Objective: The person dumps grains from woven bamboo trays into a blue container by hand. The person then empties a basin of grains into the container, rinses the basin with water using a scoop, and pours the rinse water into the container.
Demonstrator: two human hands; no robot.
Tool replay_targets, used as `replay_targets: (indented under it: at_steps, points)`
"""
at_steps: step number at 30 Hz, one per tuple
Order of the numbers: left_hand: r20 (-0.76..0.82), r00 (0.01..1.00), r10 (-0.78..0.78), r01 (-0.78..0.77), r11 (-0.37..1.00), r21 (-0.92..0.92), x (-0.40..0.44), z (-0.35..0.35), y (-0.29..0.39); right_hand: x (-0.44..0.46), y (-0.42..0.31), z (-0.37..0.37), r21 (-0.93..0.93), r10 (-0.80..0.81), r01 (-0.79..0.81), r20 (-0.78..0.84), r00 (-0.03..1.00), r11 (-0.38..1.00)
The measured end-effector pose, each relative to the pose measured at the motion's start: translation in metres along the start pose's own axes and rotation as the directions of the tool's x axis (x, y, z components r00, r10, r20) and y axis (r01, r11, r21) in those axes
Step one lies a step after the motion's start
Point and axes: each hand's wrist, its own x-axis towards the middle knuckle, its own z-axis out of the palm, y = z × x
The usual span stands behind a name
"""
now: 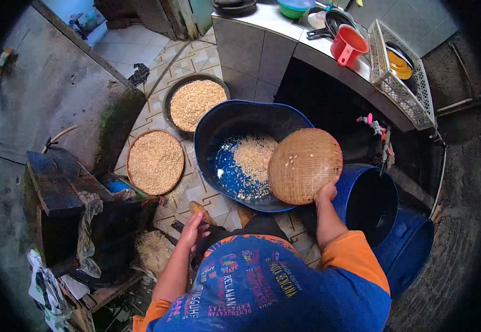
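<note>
My right hand point(325, 193) grips the rim of a round woven bamboo basket point(305, 166). The basket is tipped so its woven underside faces me, over the right side of a large blue tub point(207, 172). Pale beans or grains point(253, 157) lie in a loose heap on the tub floor, partly hidden behind the basket. Near my lap, my left hand point(194, 231) holds nothing, its fingers loosely apart. Left of the tub are a round tray point(181, 152) heaped with the same pale pieces and a dark basin point(226, 88) full of them.
Two blue barrels point(387, 193) stand at the right, below a tap point(383, 135). A counter point(262, 27) carries a red dipper point(349, 44), a pan point(337, 21) and a white dish rack point(398, 91). A dark wooden cabinet point(58, 177) stands at the left on the patterned tile floor.
</note>
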Motion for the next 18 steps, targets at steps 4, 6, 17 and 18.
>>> replay_targets:
  at_steps: [4, 6, 17, 18]
  points:
    - [-0.002, 0.999, 0.033, -0.033, 0.998, 0.045, 0.009, 0.0, 0.003, -0.03, -0.004, 0.001, -0.221, -0.314, 0.355, 0.202, 0.928, 0.908]
    - [0.014, 1.0, 0.024, -0.024, 0.998, 0.05, 0.013, 0.003, 0.012, -0.054, -0.005, 0.001, -0.224, -0.407, 0.454, 0.224, 0.885, 0.862]
    - [0.207, 0.935, 0.289, -0.112, 0.792, -0.6, -0.005, 0.002, 0.083, -0.22, -0.081, -0.061, 0.649, -0.661, 0.724, 0.441, -0.607, -0.232]
    - [0.21, 0.932, 0.295, -0.116, 0.792, -0.6, 0.007, -0.012, 0.076, -0.221, -0.082, -0.062, 0.666, -0.641, 0.691, 0.406, -0.651, -0.281]
